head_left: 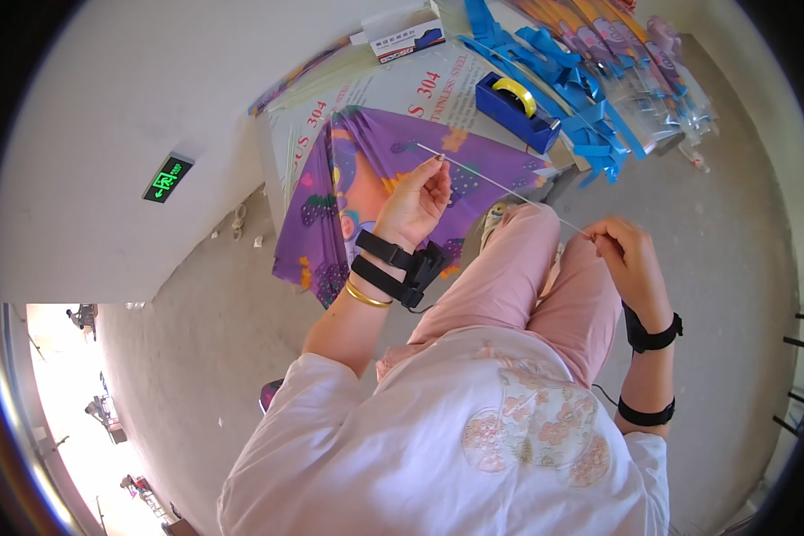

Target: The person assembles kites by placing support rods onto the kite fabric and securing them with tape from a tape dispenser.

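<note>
A thin white rod [509,190] stretches slantwise between my two hands above my lap. My left hand [420,196] is closed, pinching it near the upper-left end, with a short tip sticking out past the fingers. At the lower-right end, my right hand [623,246] has its fingers pinched on the rod. Behind my left hand, a purple patterned kite sheet [482,179] lies draped over the table edge, creased and hanging down at the left.
On the table covering [380,94] printed with red lettering stands a blue tape dispenser [518,112] with a yellow ring. Blue strips [554,67] lie tangled beside several plastic-wrapped packets [634,54]. A printed box [408,40] sits at the back. A green exit sign [168,178] is on the wall.
</note>
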The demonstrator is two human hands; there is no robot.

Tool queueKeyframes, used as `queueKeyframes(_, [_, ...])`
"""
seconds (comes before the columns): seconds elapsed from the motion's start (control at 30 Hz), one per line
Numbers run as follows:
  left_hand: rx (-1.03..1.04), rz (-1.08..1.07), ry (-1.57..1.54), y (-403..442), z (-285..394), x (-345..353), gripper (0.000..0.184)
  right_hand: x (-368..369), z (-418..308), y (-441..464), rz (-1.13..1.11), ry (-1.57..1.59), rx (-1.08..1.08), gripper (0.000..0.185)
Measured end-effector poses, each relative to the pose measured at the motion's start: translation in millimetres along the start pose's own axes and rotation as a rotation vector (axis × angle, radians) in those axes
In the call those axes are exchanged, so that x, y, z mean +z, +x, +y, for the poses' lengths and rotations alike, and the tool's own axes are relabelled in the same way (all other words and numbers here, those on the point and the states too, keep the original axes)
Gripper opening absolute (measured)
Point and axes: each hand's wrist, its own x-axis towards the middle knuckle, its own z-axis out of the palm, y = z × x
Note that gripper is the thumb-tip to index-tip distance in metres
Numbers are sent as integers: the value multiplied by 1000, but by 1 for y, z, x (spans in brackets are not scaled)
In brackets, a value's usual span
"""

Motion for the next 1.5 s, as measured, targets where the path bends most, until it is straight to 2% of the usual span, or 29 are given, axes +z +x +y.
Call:
queueKeyframes(0.1, [-6,46,-52,6,-5,-9,10,11,12,9,-54,71,137,10])
queueKeyframes(0.23, [52,159,-32,12,1,-20,9,29,28,27,-69,24,157,12])
queueKeyframes(0.37, [42,161,-9,16,9,-30,9,32,37,39,-82,34,114,13])
queueKeyframes(0.43, [-14,94,101,16,5,-29,9,38,25,46,-89,13,78,13])
queueKeyframes(0.5, [-20,94,134,18,-4,-25,9,47,5,56,-135,87,148,13])
queueKeyframes(0.57, [-13,89,213,25,-14,-23,8,72,26,66,-131,213,108,14])
queueKeyframes(0.7, [38,127,312,42,-18,-24,9,99,34,78,-55,230,21,13])
queueKeyframes(0.77, [62,106,307,58,-9,-38,10,98,33,81,-34,119,159,13])
queueKeyframes(0.9, [84,185,324,77,-4,-52,11,111,72,77,65,105,209,12])
queueKeyframes(1.03, [18,245,425,93,-3,-63,17,128,93,86,125,-74,248,8])
queueKeyframes(1.1, [-95,239,1116,106,10,-75,29,137,114,92,132,-156,278,6])
queueKeyframes(1.13, [6,101,1427,113,17,-89,39,141,121,99,133,-190,290,6])
queueKeyframes(1.17, [7,123,1436,116,27,-105,39,145,129,105,102,-208,336,6])
queueKeyframes(1.23, [379,-84,2217,118,43,-112,42,155,143,118,77,-213,328,6])
queueKeyframes(1.33, [335,-124,2273,137,60,-128,42,166,160,136,70,-238,290,7])
queueKeyframes(1.4, [305,-142,2307,141,67,-128,41,168,167,142,9,-32,353,9])
queueKeyframes(1.5, [343,-110,2369,136,66,-124,39,158,176,138,-102,56,363,11])
